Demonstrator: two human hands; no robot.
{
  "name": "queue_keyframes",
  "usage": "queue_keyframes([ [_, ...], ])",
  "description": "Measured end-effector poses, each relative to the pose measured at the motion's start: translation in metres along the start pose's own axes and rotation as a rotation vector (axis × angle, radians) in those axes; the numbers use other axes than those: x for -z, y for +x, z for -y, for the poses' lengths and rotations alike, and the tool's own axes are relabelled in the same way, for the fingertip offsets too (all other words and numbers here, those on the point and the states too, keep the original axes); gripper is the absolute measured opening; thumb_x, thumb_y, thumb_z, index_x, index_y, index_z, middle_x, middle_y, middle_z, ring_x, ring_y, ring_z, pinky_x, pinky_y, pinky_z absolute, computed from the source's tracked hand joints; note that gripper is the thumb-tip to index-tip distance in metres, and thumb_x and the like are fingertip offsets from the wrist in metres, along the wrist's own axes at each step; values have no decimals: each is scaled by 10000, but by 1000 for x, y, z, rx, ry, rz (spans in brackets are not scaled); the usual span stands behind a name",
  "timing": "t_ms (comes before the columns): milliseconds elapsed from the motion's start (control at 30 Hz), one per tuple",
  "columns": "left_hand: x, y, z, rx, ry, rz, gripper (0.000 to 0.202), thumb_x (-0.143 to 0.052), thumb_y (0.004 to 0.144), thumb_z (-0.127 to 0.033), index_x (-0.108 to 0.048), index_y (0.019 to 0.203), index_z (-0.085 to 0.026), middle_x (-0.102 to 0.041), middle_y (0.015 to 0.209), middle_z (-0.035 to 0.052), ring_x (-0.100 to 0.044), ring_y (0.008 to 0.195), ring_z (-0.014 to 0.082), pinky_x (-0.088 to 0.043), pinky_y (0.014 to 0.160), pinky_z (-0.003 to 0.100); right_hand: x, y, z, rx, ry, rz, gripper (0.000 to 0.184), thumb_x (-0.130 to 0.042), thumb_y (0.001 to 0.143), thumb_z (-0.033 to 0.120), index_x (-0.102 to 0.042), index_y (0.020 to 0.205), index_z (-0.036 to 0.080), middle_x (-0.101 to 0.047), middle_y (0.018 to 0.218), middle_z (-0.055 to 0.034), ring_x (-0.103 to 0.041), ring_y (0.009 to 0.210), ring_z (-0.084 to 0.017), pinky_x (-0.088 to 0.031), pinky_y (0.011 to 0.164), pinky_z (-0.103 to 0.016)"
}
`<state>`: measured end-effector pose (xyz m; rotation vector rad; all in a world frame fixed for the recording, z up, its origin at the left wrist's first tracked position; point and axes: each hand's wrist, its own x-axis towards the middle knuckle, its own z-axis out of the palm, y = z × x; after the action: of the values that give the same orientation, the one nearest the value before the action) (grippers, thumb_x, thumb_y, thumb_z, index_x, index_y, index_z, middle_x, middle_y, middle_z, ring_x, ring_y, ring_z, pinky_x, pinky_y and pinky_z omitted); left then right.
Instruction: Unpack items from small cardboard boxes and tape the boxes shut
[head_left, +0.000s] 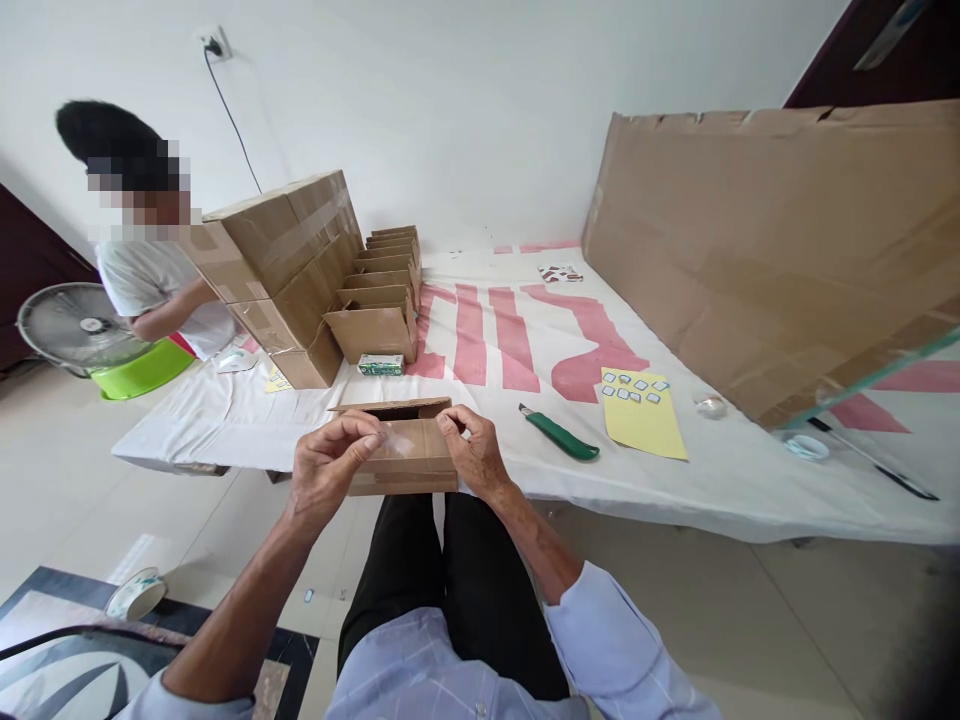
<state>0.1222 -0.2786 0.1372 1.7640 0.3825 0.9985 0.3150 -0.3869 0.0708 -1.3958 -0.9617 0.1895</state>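
Observation:
A small open cardboard box point(405, 462) rests over my knees at the near edge of the white sheet point(225, 420). My left hand point(328, 468) pinches a strip of clear tape on the box's front face. My right hand point(472, 450) grips the box's right side, fingers curled against the same tape. A green utility knife point(561, 435) lies just right of my right hand.
A yellow sheet point(645, 425) carries several small stickers. Taped cartons point(292, 270) and a row of open small boxes point(382, 300) stand at the back left, beside another person point(150, 260). Large flat cardboard point(787, 250) leans at right. A tape roll point(135, 595) lies on the floor.

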Motion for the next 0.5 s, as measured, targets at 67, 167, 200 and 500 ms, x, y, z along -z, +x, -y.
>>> queue_keyframes([
  [67,0,0,3,105,-79,-9,295,-892,886,-462,-790,810,-195,-770,891,67,-703,844,207,-587,830,345,0,0,0,1,2,-5,280,-598,993,416,-627,778,239,-631,740,10,-569,709,-174,-479,719,-315],
  [167,-4,3,6,224,-175,2,347,-919,846,-487,-776,780,-178,-740,812,51,-657,756,169,-568,762,308,1,1,0,1,1,1,277,-597,999,420,-650,799,236,-653,753,6,-578,714,-178,-487,723,-317],
  [200,-5,4,7,256,-207,1,369,-937,819,-500,-772,772,-173,-734,794,50,-650,743,165,-565,739,299,2,1,0,-2,1,5,278,-595,1001,423,-658,807,234,-659,758,4,-581,720,-180,-489,727,-318],
  [500,-7,9,16,421,-371,-25,437,-1010,722,-505,-757,770,-151,-732,808,55,-685,745,157,-587,682,268,5,-2,15,104,-67,-25,257,-597,1048,452,-698,937,244,-730,915,-47,-646,844,-225,-549,810,-376],
])
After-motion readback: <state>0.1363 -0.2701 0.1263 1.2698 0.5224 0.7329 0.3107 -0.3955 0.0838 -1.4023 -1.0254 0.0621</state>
